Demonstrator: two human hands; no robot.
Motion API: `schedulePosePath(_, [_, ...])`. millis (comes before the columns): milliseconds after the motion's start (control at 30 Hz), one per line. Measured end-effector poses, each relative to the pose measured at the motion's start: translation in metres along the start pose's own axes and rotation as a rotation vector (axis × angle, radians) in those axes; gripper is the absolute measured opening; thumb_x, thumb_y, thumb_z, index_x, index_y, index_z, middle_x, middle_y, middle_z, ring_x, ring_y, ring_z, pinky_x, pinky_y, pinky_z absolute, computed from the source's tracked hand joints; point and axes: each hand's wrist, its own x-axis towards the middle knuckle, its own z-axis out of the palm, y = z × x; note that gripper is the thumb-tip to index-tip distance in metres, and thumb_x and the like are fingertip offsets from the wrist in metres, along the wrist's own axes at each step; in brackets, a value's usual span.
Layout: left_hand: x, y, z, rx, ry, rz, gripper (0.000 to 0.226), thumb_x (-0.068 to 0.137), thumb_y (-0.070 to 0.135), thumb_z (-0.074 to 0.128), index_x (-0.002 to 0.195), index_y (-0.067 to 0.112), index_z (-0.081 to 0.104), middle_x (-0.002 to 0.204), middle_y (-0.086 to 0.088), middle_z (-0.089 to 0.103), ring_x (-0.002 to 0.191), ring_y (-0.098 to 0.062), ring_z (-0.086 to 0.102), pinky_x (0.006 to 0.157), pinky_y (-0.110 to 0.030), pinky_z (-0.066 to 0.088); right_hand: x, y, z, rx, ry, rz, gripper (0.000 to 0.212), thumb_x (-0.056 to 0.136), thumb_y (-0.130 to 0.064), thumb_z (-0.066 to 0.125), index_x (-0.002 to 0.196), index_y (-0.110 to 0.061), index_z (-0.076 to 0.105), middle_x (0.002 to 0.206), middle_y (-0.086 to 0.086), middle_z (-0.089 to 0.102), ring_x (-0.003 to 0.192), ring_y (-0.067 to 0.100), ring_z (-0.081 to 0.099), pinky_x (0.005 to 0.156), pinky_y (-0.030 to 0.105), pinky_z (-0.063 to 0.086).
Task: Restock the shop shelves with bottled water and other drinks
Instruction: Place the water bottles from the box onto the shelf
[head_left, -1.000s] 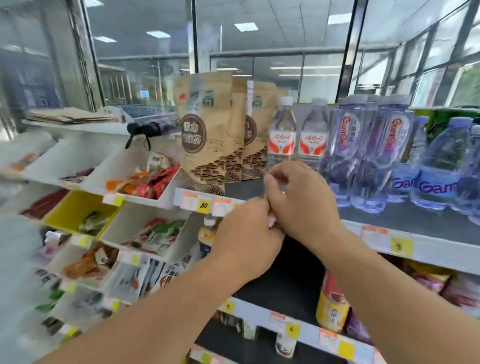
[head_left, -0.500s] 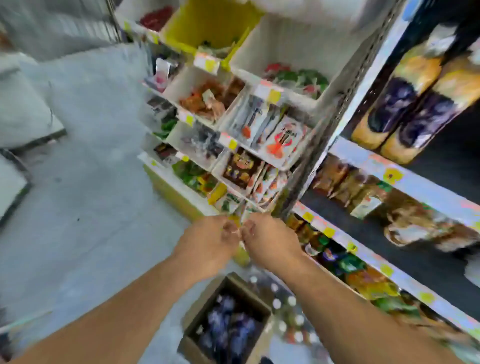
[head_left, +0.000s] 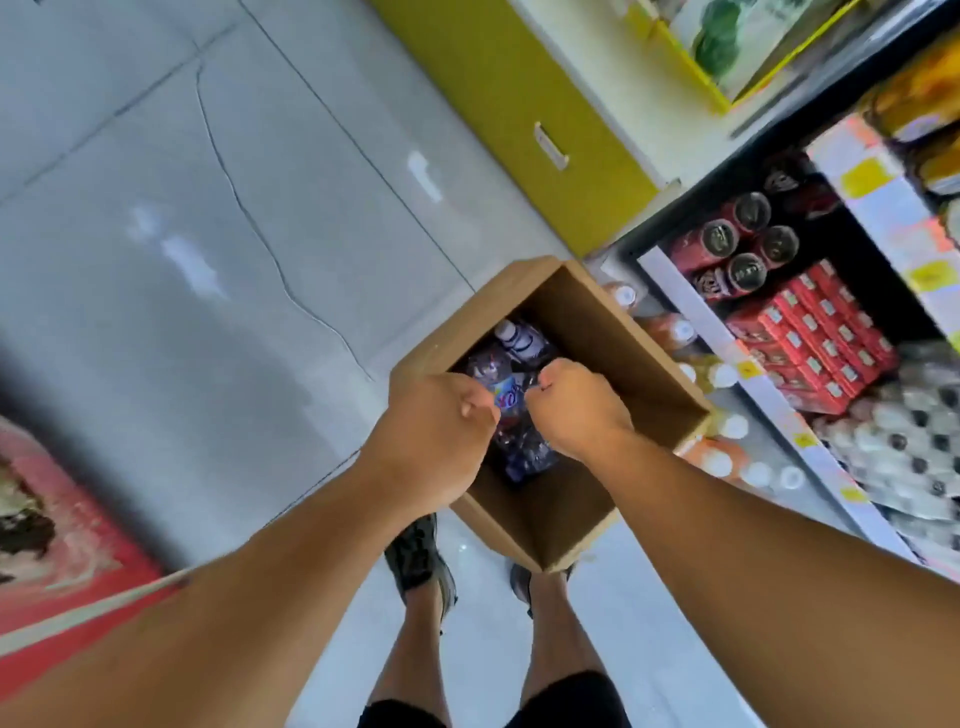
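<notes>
Open brown cardboard box (head_left: 613, 332) on grey floor, frame centre, just beside bottom shelf (head_left: 727, 358) at 3 o'clock. Inside, at box's 10 o'clock end: clear water bottles (head_left: 511, 345), purple-blue labels, lying jumbled, one white cap visible. Box's 5 o'clock half bare. Further white-capped orange-labelled bottles (head_left: 727, 457) standing between box and shelf.
</notes>
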Motion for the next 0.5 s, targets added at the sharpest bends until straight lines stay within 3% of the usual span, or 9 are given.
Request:
schedulePosePath(33, [0.013, -0.014, 0.010, -0.011, -0.009, -0.038, 0.034, 0.091, 0.007, 0.046, 0.058, 0.010, 0.037, 0.050, -0.003, 0.043, 0.040, -0.007, 0.047, 0.038, -0.010, 0.027, 0.019, 0.000, 0.017, 0.013, -0.007, -0.004, 0.030, 0.095, -0.030, 0.051, 0.119, -0.013, 0.058, 0.125, 0.015, 0.062, 0.116, 0.038, 0.058, 0.089, 0.040, 0.049])
schedulePosePath(67, [0.025, -0.028, 0.018, -0.023, -0.009, -0.032, 0.032, 0.091, 0.010, 0.047, 0.060, 0.010, 0.043, 0.054, -0.003, 0.052, 0.041, -0.004, 0.036, 0.040, -0.014, 0.028, 0.037, -0.001, 0.033, 0.023, -0.016, -0.007, 0.036, 0.095, -0.030, 0.054, 0.126, -0.011, 0.055, 0.132, 0.017, 0.059, 0.121, 0.038, 0.056, 0.092, 0.041, 0.047])
schedulePosePath(100, [0.035, -0.040, 0.027, -0.037, -0.026, -0.062, 0.030, 0.091, 0.012, 0.048, 0.071, 0.010, 0.025, 0.048, 0.014, 0.041, 0.046, -0.007, 0.030, 0.045, -0.023, 0.029, 0.054, -0.004, 0.047, 0.022, -0.026, -0.007, 0.043, 0.095, -0.030, 0.056, 0.131, -0.009, 0.050, 0.138, 0.018, 0.054, 0.126, 0.038, 0.053, 0.095, 0.041, 0.045])
schedulePosePath(133, [0.045, -0.052, 0.034, -0.052, -0.030, -0.056, 0.010, 0.091, 0.014, 0.049, 0.096, 0.010, 0.041, 0.092, 0.024, 0.038, 0.090, 0.005, 0.027, 0.050, -0.032, 0.032, 0.069, -0.006, 0.062, 0.023, -0.029, -0.015, 0.048, 0.094, -0.030, 0.058, 0.135, -0.008, 0.047, 0.142, 0.019, 0.050, 0.129, 0.038, 0.051, 0.098, 0.042, 0.044])
schedulePosePath(167, [0.053, -0.064, 0.042, -0.057, -0.024, -0.075, 0.025, 0.092, 0.016, 0.049, 0.083, 0.009, 0.027, 0.089, 0.015, 0.057, 0.080, -0.021, 0.056, 0.053, -0.030, 0.035, 0.083, -0.008, 0.074, 0.029, -0.041, -0.021, 0.054, 0.093, -0.031, 0.060, 0.139, -0.008, 0.043, 0.145, 0.020, 0.046, 0.132, 0.039, 0.049, 0.102, 0.043, 0.043])
schedulePosePath(233, [0.064, -0.075, 0.049, -0.013, -0.058, -0.091, 0.017, 0.097, 0.024, 0.051, 0.081, 0.019, 0.054, 0.093, 0.010, 0.069, 0.077, -0.015, 0.061, 0.055, -0.017, 0.040, 0.106, -0.013, 0.096, 0.021, -0.068, -0.015, 0.064, 0.094, -0.031, 0.061, 0.147, -0.010, 0.033, 0.152, 0.019, 0.035, 0.136, 0.042, 0.043, 0.107, 0.047, 0.039])
schedulePosePath(267, [0.067, -0.077, 0.051, 0.000, -0.062, -0.091, 0.011, 0.098, 0.029, 0.052, 0.097, 0.027, 0.063, 0.095, 0.009, 0.071, 0.081, -0.007, 0.062, 0.063, -0.010, 0.043, 0.116, -0.014, 0.104, 0.008, -0.078, -0.003, 0.067, 0.095, -0.029, 0.059, 0.151, -0.011, 0.027, 0.155, 0.018, 0.029, 0.138, 0.042, 0.040, 0.108, 0.048, 0.037])
schedulePosePath(367, [0.077, -0.079, 0.055, -0.014, -0.059, -0.069, 0.026, 0.097, 0.035, 0.055, 0.122, 0.029, 0.062, 0.106, 0.012, 0.068, 0.098, -0.003, 0.062, 0.086, -0.018, 0.050, 0.136, -0.016, 0.120, -0.029, -0.055, 0.031, 0.070, 0.097, -0.023, 0.054, 0.156, -0.016, 0.018, 0.157, 0.017, 0.023, 0.141, 0.041, 0.033, 0.109, 0.052, 0.034])
schedulePosePath(500, [0.079, -0.078, 0.055, -0.018, -0.043, -0.055, 0.026, 0.096, 0.035, 0.057, 0.120, 0.027, 0.063, 0.095, 0.015, 0.066, 0.094, 0.000, 0.062, 0.082, -0.014, 0.047, 0.148, -0.014, 0.122, -0.064, 0.018, 0.023, 0.067, 0.093, -0.021, 0.057, 0.150, -0.015, 0.022, 0.147, 0.019, 0.034, 0.131, 0.043, 0.046, 0.099, 0.052, 0.042])
